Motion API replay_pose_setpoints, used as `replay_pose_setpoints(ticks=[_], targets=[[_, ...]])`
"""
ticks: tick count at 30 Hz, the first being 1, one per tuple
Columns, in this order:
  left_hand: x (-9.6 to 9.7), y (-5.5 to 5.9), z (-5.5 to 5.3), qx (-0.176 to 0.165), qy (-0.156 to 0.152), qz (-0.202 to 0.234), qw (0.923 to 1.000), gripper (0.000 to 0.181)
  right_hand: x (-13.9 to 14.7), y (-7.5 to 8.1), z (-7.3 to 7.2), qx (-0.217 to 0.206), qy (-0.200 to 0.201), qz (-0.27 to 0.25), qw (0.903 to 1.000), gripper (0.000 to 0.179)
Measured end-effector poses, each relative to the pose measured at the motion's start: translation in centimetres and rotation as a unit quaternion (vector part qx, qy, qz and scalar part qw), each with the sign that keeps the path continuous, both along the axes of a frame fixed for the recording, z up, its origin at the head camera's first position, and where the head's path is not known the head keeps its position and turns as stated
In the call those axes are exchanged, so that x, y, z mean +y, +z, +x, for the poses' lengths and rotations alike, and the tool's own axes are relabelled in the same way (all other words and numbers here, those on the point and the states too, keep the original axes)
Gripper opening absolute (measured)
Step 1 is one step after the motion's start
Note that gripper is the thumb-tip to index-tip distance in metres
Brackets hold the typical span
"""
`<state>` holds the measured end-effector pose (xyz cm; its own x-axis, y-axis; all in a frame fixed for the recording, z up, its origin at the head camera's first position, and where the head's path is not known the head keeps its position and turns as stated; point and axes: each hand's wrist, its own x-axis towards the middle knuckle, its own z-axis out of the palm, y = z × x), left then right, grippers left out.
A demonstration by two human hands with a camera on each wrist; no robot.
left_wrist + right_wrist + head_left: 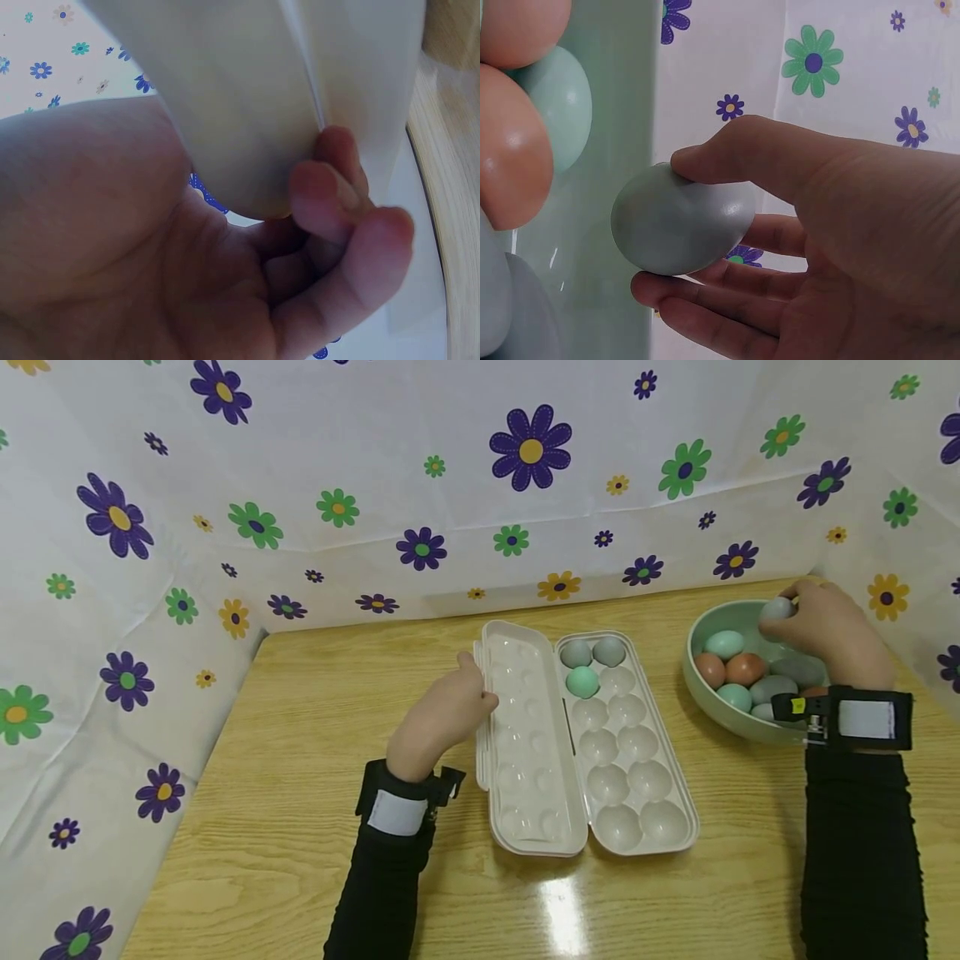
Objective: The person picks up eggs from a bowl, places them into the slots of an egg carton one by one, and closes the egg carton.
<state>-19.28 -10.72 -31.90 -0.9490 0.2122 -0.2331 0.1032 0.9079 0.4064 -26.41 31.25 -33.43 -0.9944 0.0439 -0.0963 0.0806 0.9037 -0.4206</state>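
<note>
Black sleeves (862,860) extend over the near side of the table (337,710), each ending at a wrist strap (862,720).

Left hand (442,710): fingers curled, gripping the outer rim of the lid (527,735). Right hand (832,627): partly closed, with 1 grey egg (679,217) pinched between thumb and fingertips. This egg is at the far rim of the bowl (705,706), toward the far right corner of the table, apart from the brown eggs (746,669), pale green eggs (724,645) and other grey eggs inside.

Egg carton (627,711): mid-table, closer to the far edge, lid folded out to the left. Of its 12 wells, 3 are filled: 2 blue-grey eggs (609,651) in the far row, 1 green egg (582,682) in the left column of the next row.

Handling (estimated): the egg appears light, rigid and smooth, therefore liable to slip. Real or imitation shell cannot be determined; treat as fragile. Grasp around the widest part, thumb opposing at least 2 fingers, with minimal pressure. The carton appears to be thin, light plastic; steady it by the rim.

Markings: no brand visible on carton or bowl. A yellow tag (797,704) at the right wrist is too small to read.
</note>
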Motion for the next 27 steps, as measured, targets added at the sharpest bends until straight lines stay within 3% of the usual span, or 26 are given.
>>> replay_pose_setpoints(ticks=[16,27], targets=[[0.1,0.2,0.0,0.002,0.002,0.001,1.0,0.073,-0.8,0.8,0.2,0.016,0.017,-0.005,0.9997,0.065],[0.0,0.3,0.0,0.002,-0.006,0.004,1.0,0.074,-1.4,1.3,0.5,0.006,0.018,0.0,0.9998,0.066]])
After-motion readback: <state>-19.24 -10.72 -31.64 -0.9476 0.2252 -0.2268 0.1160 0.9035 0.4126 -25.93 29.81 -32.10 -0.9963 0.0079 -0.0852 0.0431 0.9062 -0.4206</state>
